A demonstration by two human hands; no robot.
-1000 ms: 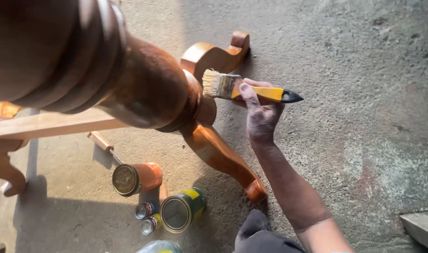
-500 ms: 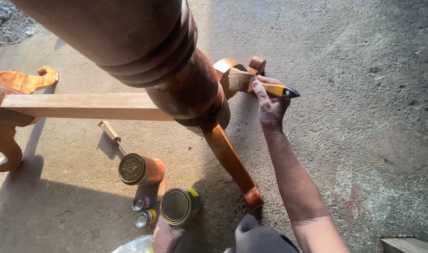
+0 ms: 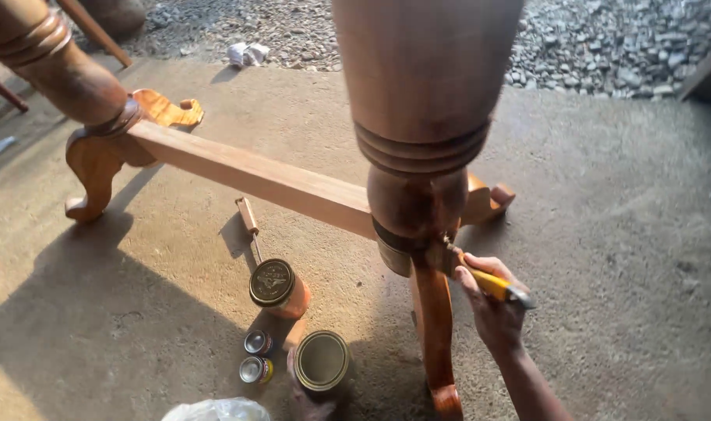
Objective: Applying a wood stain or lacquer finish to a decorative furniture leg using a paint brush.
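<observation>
The brush [image 3: 471, 270], yellow-handled with a dark tip, presses its bristles against the low collar of the turned leg [image 3: 422, 179], a smooth reddish-brown wooden column ringed with grooves. The right hand [image 3: 492, 308] is clamped around the handle. Below, a curved foot [image 3: 435, 327] runs down to the rough concrete floor [image 3: 605, 257]. A flat pale rail [image 3: 254, 175] joins this leg to a second leg [image 3: 59, 70]. Left of the foot stand an open can [image 3: 322, 360], a lidded tin [image 3: 276, 286], and two small tins [image 3: 257, 355]. The left hand [image 3: 302, 394] touches the open can, its grip hidden. Half a second ago the brush worked the far scroll foot; now it has dropped to the collar, and gravel [image 3: 605, 39] has come into view.
</observation>
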